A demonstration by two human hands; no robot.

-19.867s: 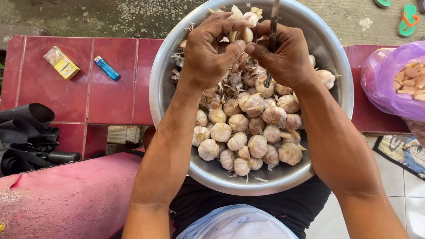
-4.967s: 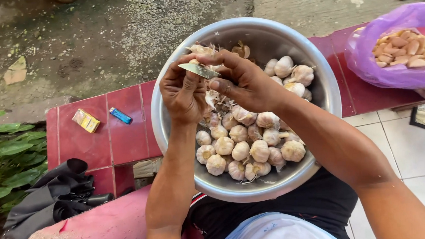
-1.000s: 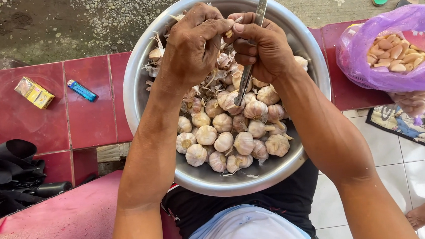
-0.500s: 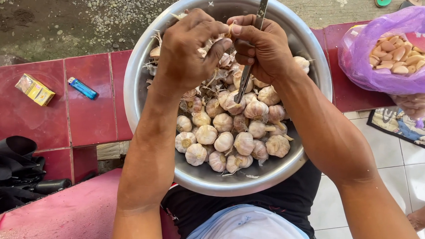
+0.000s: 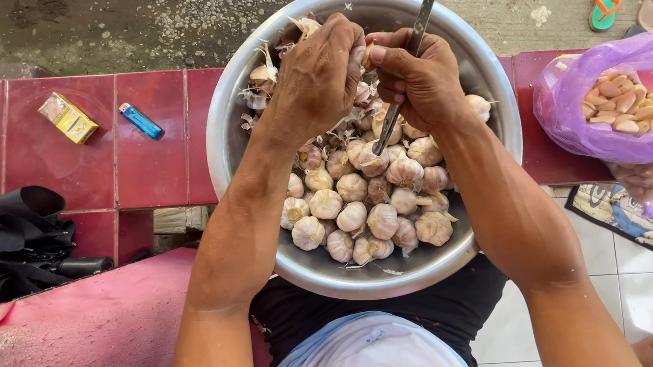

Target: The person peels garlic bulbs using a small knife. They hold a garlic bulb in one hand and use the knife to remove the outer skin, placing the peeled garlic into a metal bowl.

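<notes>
I see a wide steel bowl point(image 5: 482, 84) filling the middle of the view, resting on the person's lap against the edge of a red tiled ledge point(image 5: 151, 146). The bowl holds a heap of whole garlic bulbs point(image 5: 356, 204), papery skins loose among them, piled mostly toward the near side and the centre.

To the right, a purple plastic bag point(image 5: 592, 123) sits on the ledge, open at the top, with peeled garlic cloves point(image 5: 624, 104) inside. At the left edge a bundle of black fabric point(image 5: 24, 237) lies beside a pink surface point(image 5: 93, 329) in the near corner.

Both forearms reach into the bowl from below. The left hand point(image 5: 319, 75) is curled shut, fingers pinching a garlic piece that I can barely make out behind the knuckles, held above the far part of the heap. The right hand point(image 5: 417, 75) is closed around a knife point(image 5: 409, 65), its metal blade end sticking up past the bowl's far rim and its lower end pointing down toward the bulbs. The two hands touch at the thumbs, right over the middle of the bowl.

On the ledge to the left, well apart from the bowl, lie a small yellow box point(image 5: 68, 117) and, just beside it, a blue lighter point(image 5: 141, 120). Sandals point(image 5: 607, 0) lie on the ground at the top right.
</notes>
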